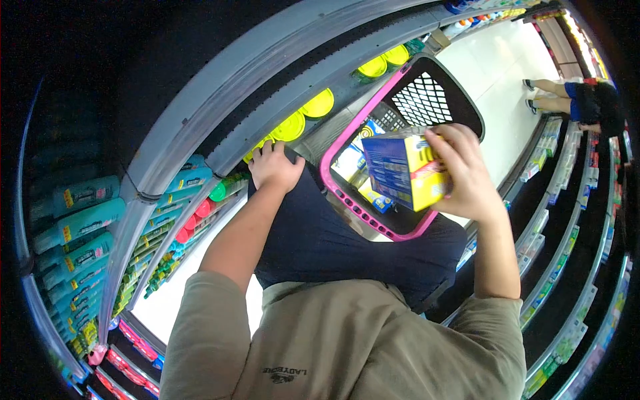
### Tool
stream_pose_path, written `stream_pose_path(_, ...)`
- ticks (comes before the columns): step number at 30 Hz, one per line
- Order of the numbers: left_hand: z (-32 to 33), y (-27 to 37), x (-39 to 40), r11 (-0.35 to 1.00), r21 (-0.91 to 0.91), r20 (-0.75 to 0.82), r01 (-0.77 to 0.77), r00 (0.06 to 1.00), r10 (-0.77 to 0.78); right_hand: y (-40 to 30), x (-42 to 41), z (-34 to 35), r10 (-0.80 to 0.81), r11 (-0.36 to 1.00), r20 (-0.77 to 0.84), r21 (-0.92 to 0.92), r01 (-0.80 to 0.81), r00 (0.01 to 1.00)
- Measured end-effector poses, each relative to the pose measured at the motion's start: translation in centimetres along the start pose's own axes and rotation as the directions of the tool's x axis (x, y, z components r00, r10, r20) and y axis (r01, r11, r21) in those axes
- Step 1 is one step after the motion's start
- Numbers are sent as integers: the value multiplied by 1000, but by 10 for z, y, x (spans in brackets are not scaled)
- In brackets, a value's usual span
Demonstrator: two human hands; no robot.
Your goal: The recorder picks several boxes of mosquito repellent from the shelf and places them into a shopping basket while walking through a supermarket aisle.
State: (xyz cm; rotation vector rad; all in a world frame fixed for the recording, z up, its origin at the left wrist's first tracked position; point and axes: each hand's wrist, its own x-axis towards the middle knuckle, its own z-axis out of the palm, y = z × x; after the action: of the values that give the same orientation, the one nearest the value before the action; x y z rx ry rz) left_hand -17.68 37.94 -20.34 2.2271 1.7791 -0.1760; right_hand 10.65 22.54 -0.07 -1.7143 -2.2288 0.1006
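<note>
My right hand (462,172) grips a blue and yellow box (400,170) from its right side, over the opening of a black plastic basket with a pink rim (345,125). Beneath the box, blue, white and yellow packages (355,155) lie inside the basket, partly hidden by it. My left hand (277,167) rests palm down near my dark-clothed knee, beside yellow-green lids at the shelf edge, its fingers slightly spread and holding nothing visible.
Shelves with a grey metal edge (240,65) curve along the left, holding teal bottles (90,215) and round yellow-green lids (290,126). Stocked shelves (555,280) line the right. A person (575,100) is farther down the aisle, on the pale tiled floor (505,65).
</note>
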Motion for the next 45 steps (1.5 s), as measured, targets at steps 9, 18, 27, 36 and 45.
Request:
stream_pose_path(9, 0, 5, 0, 999, 24, -3, 28, 1000, -28, 79, -9, 162, -172, 976, 142, -112, 189, 975)
stream_pose_path(18, 6, -3, 6, 999, 30, -25, 26, 999, -25, 103, -5, 267, -197, 976, 425, 2, 217, 883)
stream_pose_path(27, 5, -1, 8, 1000, 3, -59, 12, 998, -12, 109, -13, 328, -76, 971, 586, -141, 194, 807)
stream_pose_path(36, 4, -3, 8, 998, -62, -27, 4, 1000, -6, 98, -22, 343, 54, 990, 623, -133, 37, 780)
stream_pose_path(45, 2, 1, 4, 999, -54, -65, -7, 998, 3, 51, 19, 185, 334, 908, -181, 326, -264, 925)
